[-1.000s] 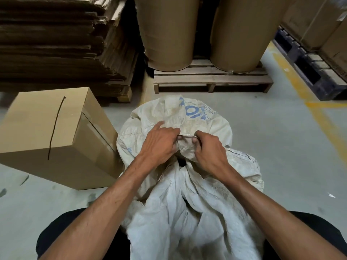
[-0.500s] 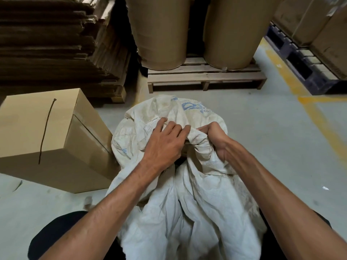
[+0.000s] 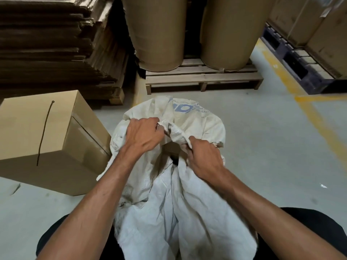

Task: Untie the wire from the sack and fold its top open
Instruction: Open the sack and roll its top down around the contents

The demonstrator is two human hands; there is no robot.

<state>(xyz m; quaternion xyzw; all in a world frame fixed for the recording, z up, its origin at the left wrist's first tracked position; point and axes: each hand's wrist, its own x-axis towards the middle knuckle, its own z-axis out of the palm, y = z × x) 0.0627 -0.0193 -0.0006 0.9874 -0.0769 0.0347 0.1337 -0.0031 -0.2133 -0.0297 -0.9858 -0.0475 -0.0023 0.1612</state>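
A white woven sack (image 3: pixel 187 212) with blue print stands on the floor between my knees. Its top is loosened, and a dark opening (image 3: pixel 171 153) shows between my hands. My left hand (image 3: pixel 142 135) grips the sack's rim on the left side. My right hand (image 3: pixel 203 159) pinches the rim on the right, nearer to me. A dark wire (image 3: pixel 44 132) lies straight along the top of the cardboard box to the left, apart from the sack.
A closed cardboard box (image 3: pixel 62 169) stands at the left, touching the sack. Flattened cardboard is stacked (image 3: pixel 52 45) behind it. Two big brown rolls (image 3: pixel 189 30) stand on a wooden pallet (image 3: pixel 202 79) ahead. A dark pallet (image 3: pixel 294 72) and yellow floor lines lie to the right.
My hands have moved apart, left hand up and left, right hand down and right. The sack's mouth has widened between them.
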